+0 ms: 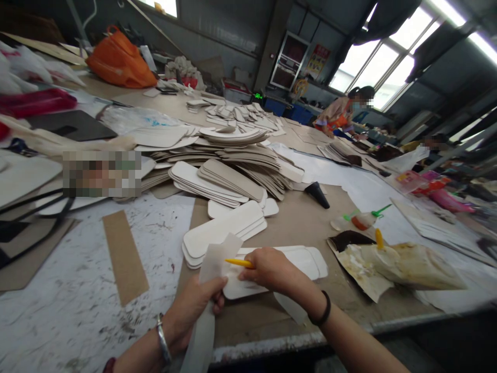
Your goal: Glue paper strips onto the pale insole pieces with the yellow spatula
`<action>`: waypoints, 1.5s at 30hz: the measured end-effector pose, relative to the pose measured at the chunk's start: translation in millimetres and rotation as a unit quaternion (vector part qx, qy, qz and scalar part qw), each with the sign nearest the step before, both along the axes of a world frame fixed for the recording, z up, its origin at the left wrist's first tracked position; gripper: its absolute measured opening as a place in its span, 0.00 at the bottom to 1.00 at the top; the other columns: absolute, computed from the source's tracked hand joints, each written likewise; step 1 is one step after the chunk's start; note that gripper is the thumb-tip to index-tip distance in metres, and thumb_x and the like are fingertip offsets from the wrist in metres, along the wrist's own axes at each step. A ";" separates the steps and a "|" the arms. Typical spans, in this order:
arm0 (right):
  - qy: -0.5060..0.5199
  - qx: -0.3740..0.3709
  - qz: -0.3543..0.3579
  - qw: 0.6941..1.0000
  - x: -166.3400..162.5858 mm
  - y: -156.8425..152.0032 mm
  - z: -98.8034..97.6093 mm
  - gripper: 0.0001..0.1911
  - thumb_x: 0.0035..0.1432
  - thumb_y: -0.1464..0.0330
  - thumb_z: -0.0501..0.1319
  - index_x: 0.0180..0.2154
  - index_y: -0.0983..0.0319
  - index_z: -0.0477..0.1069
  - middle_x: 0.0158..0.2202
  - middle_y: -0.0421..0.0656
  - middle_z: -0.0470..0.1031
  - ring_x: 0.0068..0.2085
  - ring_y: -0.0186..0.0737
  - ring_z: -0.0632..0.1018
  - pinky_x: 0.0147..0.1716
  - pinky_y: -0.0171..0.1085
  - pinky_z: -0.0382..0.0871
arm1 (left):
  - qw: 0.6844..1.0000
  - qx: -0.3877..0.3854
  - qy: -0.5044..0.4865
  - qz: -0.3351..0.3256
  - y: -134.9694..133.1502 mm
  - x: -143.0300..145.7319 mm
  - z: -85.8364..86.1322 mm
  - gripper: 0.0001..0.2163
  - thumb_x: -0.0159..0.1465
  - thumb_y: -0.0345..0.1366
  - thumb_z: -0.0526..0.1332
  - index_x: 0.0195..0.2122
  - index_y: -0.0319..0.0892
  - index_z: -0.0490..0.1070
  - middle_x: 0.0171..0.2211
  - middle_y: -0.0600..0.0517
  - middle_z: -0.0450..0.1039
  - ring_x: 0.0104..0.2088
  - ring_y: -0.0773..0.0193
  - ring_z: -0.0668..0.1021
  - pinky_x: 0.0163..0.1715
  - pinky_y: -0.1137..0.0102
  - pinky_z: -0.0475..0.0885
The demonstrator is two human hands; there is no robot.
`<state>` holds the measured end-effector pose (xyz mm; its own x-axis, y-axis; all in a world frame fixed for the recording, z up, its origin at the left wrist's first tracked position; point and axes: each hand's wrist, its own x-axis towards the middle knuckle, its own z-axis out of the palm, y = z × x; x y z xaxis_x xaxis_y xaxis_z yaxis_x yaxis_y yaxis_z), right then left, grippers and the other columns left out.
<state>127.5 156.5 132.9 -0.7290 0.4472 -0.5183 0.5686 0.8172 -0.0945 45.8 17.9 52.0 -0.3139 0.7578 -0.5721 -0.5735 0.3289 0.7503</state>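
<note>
My left hand [202,303], with a silver bracelet at the wrist, pinches a long translucent white strip [202,336] whose lower end hangs past the table's front edge. In my right hand [272,269] is a yellow pointed stick [237,263], its tip at the strip just above my left thumb. Beneath my right hand lie white rounded panels [303,259], partly hidden by it. Another small stack of white panels [223,233] sits just beyond the strip. A second translucent strip shows under my right forearm.
Large piles of grey-white panels [248,158] spread beyond my hands. To the right lie a smeared plastic pouch [427,267], small bottles [365,221] and a black cone [317,195]. A brown strip [125,256] lies left. A co-worker [336,116] stands at the far right.
</note>
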 end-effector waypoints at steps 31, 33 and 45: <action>0.051 0.063 -0.181 0.980 125.7 50.6 9.5 0.11 0.60 0.65 0.52 0.36 0.63 0.70 0.35 0.45 0.74 0.36 0.39 0.74 0.34 0.33 0.60 | 0.990 -0.045 0.134 0.029 1.1 3.8 8.2 0.18 0.43 0.50 0.64 0.18 0.41 0.60 0.10 0.59 0.57 0.14 0.72 0.58 0.17 0.75 0.51; 0.047 0.082 -0.195 0.976 125.6 52.7 5.7 0.11 0.59 0.64 0.52 0.36 0.63 0.70 0.35 0.45 0.75 0.37 0.40 0.74 0.34 0.34 0.60 | 0.989 -0.047 0.138 0.026 0.9 3.3 6.5 0.20 0.42 0.52 0.64 0.17 0.41 0.60 0.10 0.59 0.57 0.15 0.72 0.58 0.17 0.75 0.51; 0.013 0.141 -0.233 0.962 113.4 55.0 -4.4 0.14 0.56 0.61 0.55 0.38 0.63 0.72 0.38 0.49 0.76 0.41 0.46 0.76 0.33 0.37 0.62 | 0.986 -0.072 0.147 -0.005 2.1 0.2 4.0 0.22 0.40 0.54 0.66 0.14 0.42 0.59 0.10 0.57 0.58 0.14 0.71 0.59 0.17 0.74 0.51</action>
